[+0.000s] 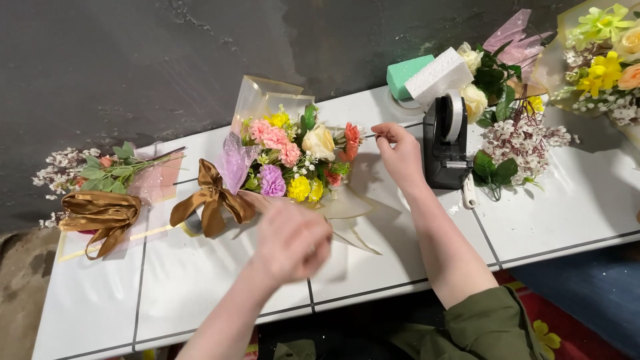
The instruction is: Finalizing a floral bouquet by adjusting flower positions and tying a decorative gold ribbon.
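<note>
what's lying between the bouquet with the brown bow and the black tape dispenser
In the head view, the person's right hand hovers over the white table between the bouquet and the tape dispenser; nothing else lies there.

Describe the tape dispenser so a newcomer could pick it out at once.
On the white tiled table, look right of the centre bouquet, just beyond the right hand. The tape dispenser stands there: the only black, hard-edged thing among flowers, carrying a white roll.

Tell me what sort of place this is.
Probably a florist's or craft workbench. A wrapped bouquet tied with a bronze ribbon bow lies on the white tiled table, beside a black tape dispenser, foam blocks and more bouquets.
</note>
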